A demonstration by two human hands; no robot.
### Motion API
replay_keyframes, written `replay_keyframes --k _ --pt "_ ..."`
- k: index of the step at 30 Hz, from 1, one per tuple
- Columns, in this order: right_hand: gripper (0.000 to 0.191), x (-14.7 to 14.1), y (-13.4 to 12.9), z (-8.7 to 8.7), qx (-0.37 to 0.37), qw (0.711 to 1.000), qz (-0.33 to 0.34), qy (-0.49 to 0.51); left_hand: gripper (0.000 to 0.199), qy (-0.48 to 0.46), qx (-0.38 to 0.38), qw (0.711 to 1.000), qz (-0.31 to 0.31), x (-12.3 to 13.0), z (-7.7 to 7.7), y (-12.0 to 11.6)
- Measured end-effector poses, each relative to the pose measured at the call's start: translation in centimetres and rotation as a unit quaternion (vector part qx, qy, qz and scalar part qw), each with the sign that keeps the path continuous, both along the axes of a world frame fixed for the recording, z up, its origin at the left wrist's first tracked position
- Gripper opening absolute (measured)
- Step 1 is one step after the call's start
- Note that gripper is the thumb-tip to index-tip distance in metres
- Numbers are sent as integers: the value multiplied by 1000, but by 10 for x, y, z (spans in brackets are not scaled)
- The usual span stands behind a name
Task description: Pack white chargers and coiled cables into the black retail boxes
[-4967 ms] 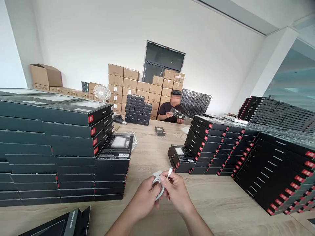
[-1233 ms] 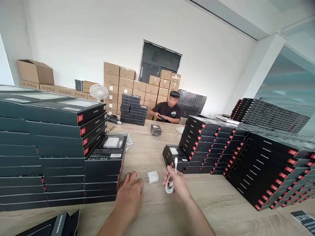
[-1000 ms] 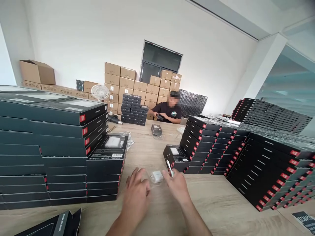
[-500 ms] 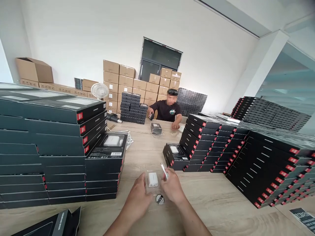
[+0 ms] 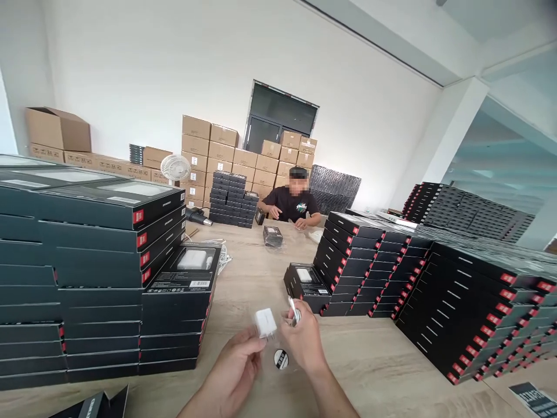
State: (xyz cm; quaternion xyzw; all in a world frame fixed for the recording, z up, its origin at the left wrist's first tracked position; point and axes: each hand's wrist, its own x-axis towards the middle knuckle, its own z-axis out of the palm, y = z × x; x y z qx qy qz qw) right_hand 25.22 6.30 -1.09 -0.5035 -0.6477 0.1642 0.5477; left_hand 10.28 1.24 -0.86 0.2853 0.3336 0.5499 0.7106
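My left hand (image 5: 237, 363) grips a white plug-in charger (image 5: 265, 323) between thumb and fingers, its prongs toward me. Clear plastic seems to surround the charger, but its edges are hard to make out. In my right hand (image 5: 302, 334) is a white charging cable (image 5: 294, 310), bunched in the fingers with one connector end sticking up. Between the wrists, below the charger, shows a round black-and-white label (image 5: 281, 359), apparently on the clear plastic. Both hands are over the wooden table (image 5: 243, 284), close together.
Tall stacks of black boxes stand left (image 5: 100, 261) and right (image 5: 361, 261). One black box with a charger in its window (image 5: 306, 284) lies just beyond my right hand. A co-worker (image 5: 293, 200) sits across the table. An open black box (image 5: 93, 406) is at near left.
The charger has tilted and moved slightly left, with my left hand turned more palm-up. My right hand still holds the cable. The co-worker has set down a small dark box and brought the hands closer together.
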Motion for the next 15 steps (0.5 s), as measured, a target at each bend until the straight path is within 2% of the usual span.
replay_keyframes --k 3,6,8,11,13,15 --pt "11 -2 0 1 -9 999 5 35 58 -48 -17 998 -29 1 1 -5" --pt "11 2 3 3 -23 996 -4 83 69 -59 -50 995 -66 4 2 -8" --pt "22 8 5 4 -60 984 -1 168 71 -60 -60 995 -44 4 2 -7" --pt "45 15 6 4 -99 947 19 306 59 -61 -58 996 26 2 1 -2" --pt "50 13 4 3 -105 941 32 321 49 -64 -57 995 46 1 0 1" --pt "51 7 -2 2 -117 953 42 277 43 -73 -50 995 42 1 0 3"
